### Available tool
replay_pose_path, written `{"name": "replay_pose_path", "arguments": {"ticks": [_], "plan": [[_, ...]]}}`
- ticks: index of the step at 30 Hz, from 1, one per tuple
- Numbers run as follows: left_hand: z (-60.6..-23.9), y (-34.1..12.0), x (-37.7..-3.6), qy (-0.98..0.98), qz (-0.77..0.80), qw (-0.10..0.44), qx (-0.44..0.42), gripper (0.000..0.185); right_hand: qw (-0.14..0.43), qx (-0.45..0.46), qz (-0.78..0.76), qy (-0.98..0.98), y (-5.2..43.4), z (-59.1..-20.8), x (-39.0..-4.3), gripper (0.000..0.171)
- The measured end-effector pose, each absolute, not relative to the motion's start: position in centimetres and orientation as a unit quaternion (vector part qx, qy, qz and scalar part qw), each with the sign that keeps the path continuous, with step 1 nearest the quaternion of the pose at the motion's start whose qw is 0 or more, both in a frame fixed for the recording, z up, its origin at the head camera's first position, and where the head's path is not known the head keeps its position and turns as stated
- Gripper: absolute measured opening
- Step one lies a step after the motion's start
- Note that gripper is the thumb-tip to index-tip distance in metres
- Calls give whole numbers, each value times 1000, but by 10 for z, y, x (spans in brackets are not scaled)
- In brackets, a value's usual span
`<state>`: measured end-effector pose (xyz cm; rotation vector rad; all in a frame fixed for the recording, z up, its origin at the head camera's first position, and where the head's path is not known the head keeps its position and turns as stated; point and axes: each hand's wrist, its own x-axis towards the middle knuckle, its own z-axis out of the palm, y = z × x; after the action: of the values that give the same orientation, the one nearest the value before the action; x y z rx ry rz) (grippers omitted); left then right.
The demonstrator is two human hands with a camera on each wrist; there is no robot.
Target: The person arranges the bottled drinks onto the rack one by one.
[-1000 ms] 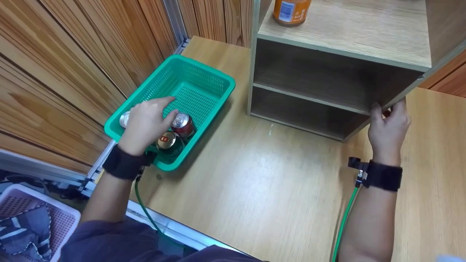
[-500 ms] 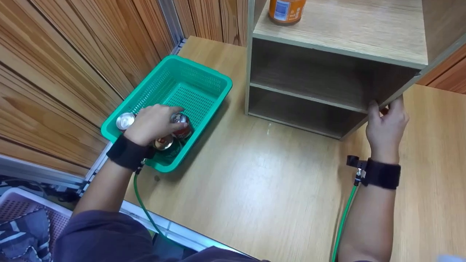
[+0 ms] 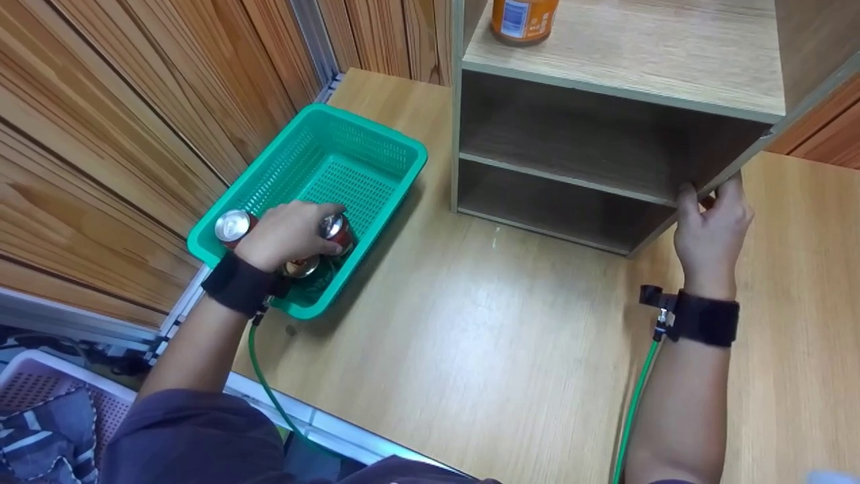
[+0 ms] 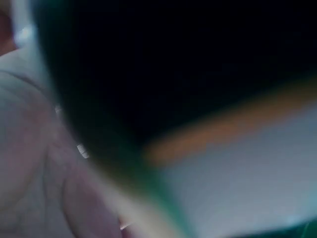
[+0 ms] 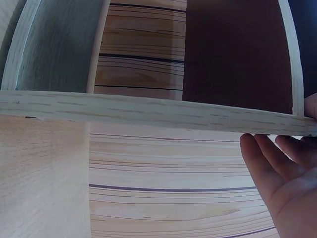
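Observation:
My left hand [image 3: 306,232] reaches into a green plastic basket [image 3: 363,124] at the table's left edge, its fingers curled round an upright red drinks can [image 3: 339,232]. A second can [image 3: 233,225] stands at the basket's left corner, and a third can [image 3: 300,267] lies partly hidden under my palm. My right hand [image 3: 709,202] holds the right side panel of a wooden shelf unit [image 3: 605,60], thumb inside and fingers outside. In the right wrist view, the panel's edge [image 5: 148,111] crosses the frame above my fingers [image 5: 277,173]. The left wrist view is a dark blur.
An orange bottle [image 3: 524,17] stands on the unit's upper shelf; the two lower compartments hold nothing. The wooden table [image 3: 484,349] stretches between my arms. Wood panelling [image 3: 134,101] lines the left wall. A pale basket [image 3: 27,383] with cloth sits on the floor at lower left.
My left hand has dropped from above the cans and closed its fingers round the red can. My right hand has stayed on the shelf panel.

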<state>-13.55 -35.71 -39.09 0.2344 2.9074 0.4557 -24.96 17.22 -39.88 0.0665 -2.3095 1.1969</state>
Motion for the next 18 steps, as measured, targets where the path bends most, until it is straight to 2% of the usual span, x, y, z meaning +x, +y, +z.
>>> {"name": "replay_pose_path", "arguments": {"ticks": [18], "plan": [[-394, -360, -133, 983, 145, 37, 107, 48, 266, 33, 438, -858, 164, -401, -249, 34]]}}
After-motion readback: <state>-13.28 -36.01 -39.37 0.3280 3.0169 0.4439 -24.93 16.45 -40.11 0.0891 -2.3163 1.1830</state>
